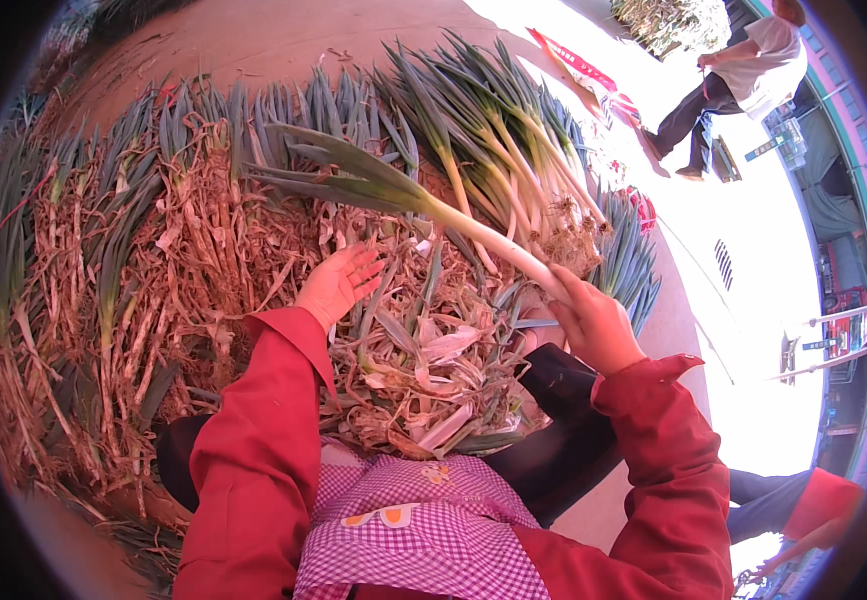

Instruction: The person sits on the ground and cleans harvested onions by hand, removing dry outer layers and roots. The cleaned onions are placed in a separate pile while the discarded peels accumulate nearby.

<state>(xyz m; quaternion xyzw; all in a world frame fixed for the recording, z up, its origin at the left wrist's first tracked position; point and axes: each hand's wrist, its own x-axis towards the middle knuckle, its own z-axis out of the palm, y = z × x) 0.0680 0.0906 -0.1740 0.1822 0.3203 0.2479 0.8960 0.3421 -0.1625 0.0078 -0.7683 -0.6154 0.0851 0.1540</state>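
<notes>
My right hand (598,324) grips a long green onion (482,234) near its white root end. The stalk slants up to the left, with its dark green leaves over the laid-out onions behind. My left hand (341,283) is empty, palm turned up and fingers apart, below those leaves. Between my knees lies a heap of dry, peeled-off onion skins and leaves (426,360). Just beyond my right hand rests a pile of cleaned green onions (505,150), with pale stems and roots towards the right.
Uncleaned onions (201,225) with dry brown skins spread across the left. More green tops (621,255) stick out beyond my right hand. A person in a light top (748,75) is at the upper right, and part of another person (793,502) shows at the lower right.
</notes>
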